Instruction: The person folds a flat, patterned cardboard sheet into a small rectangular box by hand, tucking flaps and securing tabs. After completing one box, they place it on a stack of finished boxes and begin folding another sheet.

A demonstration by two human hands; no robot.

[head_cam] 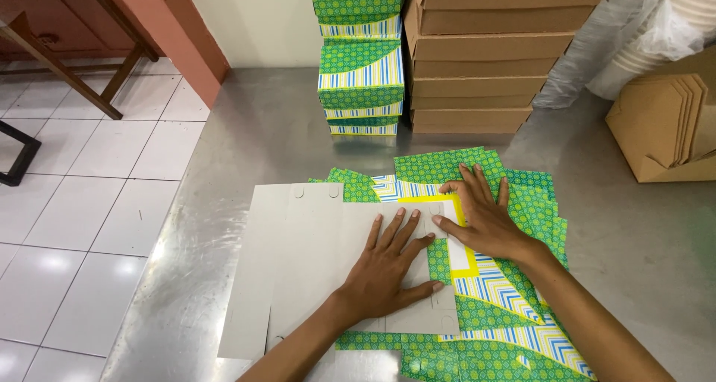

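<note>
Person stands at a steel surface (611,233) w/ both hands flat on a grey carton blank (313,255), printed side down, lying centre-frame over a spread of green patterned blanks (514,330).

Left hand (384,266) presses palm-down on the blank's right half, fingers spread and extended toward 12 o'clock, gripping nothing. Right hand (485,218) sits just at 1 o'clock of the left, fingers splayed, tips pinning a small flap w/ yellow edge (455,236) against the blank; also not closed on anything, only pressing.

Handling, as a judgement: blank looks like thin paperboard, so light, stiff across panels but bends readily along score lines. Smooth coated face probably slides on the glossy pile beneath, so flat-palm pressure suits it better than a pinch. Best hold seems at panel edges or flap roots, near the small slots along the top edge; corners likely crease if pinched hard.

Around: at 12 o'clock, a stack of folded green striped boxes (361,61); just right of it, a stack of plain brown boxes (477,61). At 2 o'clock, brown carton flats (664,128) standing on edge and bagged white cups (671,24). White tiled floor (89,203) at 9 o'clock.
</note>
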